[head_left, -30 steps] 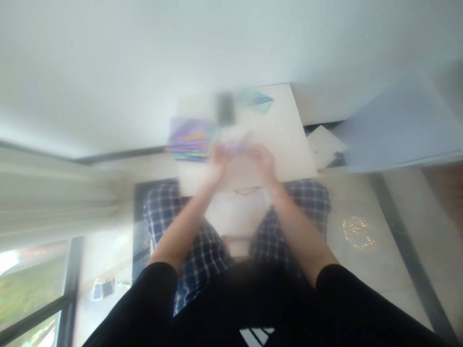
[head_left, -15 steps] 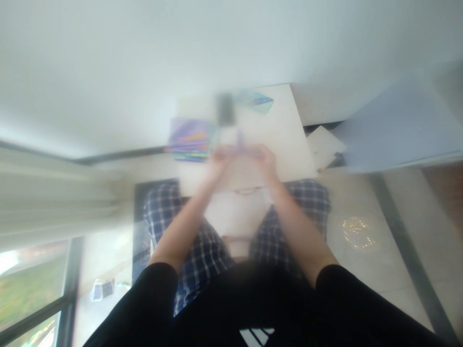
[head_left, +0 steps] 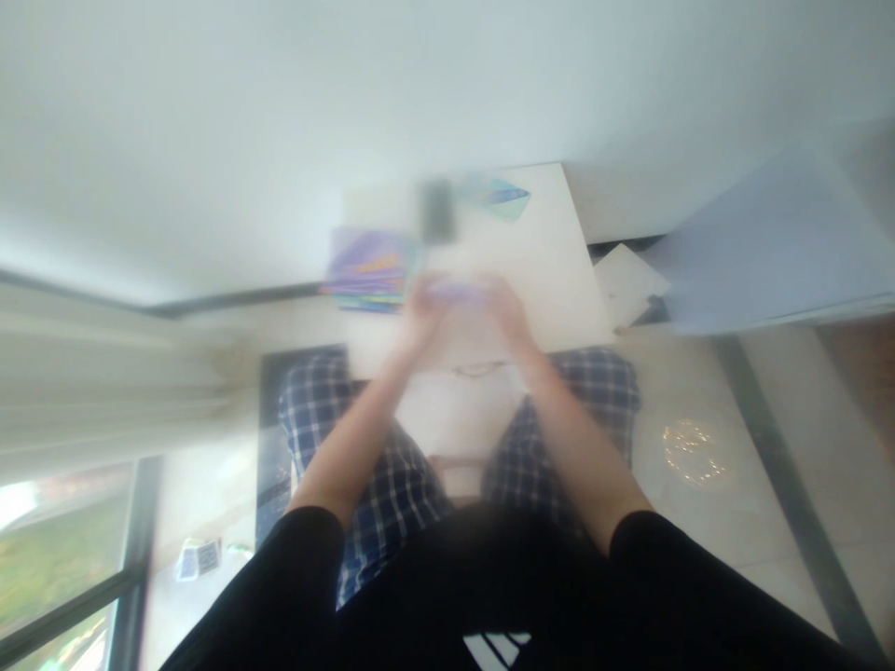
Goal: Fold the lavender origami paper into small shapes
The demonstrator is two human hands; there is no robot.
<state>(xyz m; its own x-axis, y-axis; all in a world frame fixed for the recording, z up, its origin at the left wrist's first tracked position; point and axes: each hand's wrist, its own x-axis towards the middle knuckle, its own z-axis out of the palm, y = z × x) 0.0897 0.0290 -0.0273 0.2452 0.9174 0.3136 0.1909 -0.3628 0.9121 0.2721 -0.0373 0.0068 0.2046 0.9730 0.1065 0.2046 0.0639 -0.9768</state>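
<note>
Purple paper: a small pale purple sheet [head_left: 458, 292] is lying low over the near half of the white table [head_left: 559, 270], stretched between both hands; it is blurred, so folds and pattern cannot be made out.
Left hand: the left hand [head_left: 424, 312] is meeting the paper's left end; the blur is hiding whether its fingers are pinching or only pressing.
Right hand: the right hand [head_left: 509, 312] is meeting the paper's right end; its finger state cannot be told either.
Paper stack: a pile of coloured sheets [head_left: 367, 270], purple on top with orange and green streaks, is sitting just left of the left hand.
Dark object: a small grey upright shape [head_left: 437, 212] is standing beyond the hands, too blurred to identify.
Teal piece: a folded blue-green paper [head_left: 500, 198] is lying near the table's far edge.
Writing: a white three-stripe logo [head_left: 498, 650] is showing on the black shirt; no readable words.
</note>
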